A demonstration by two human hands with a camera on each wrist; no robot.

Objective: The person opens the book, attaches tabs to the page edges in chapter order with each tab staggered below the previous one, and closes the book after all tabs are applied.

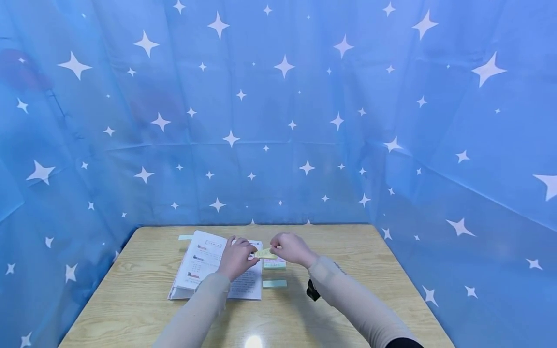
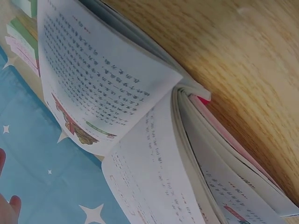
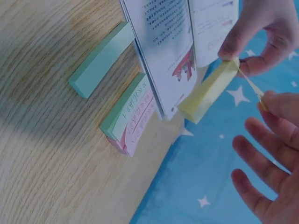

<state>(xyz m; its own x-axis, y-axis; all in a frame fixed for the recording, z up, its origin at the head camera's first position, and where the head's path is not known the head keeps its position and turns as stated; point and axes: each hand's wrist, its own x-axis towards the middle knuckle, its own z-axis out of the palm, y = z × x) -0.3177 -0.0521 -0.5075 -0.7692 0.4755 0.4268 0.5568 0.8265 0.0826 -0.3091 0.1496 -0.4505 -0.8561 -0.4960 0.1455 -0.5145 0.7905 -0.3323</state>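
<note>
My left hand (image 1: 237, 259) pinches one end of a yellow sticky-note pad (image 3: 210, 91) between thumb and fingers, above the right page of an open book (image 1: 204, 263). With thumb and forefinger my right hand (image 1: 294, 248) pinches the end of a thin yellow sheet (image 3: 251, 85), stretched between the two hands at the pad's held end. The other right fingers spread loosely. Beside the book's right edge lies a green sticky-note pad (image 3: 122, 109) along with a pink sticky-note pad (image 3: 140, 123), both bearing handwriting. Only fingertips of the left hand show in the left wrist view.
Another green sticky-note pad (image 3: 103, 59) lies nearer me at the book's right edge. A pale green strip (image 1: 184, 237) sticks out past the book's upper left. The wooden table (image 1: 339, 280) ends at a blue star-patterned curtain (image 1: 261, 183).
</note>
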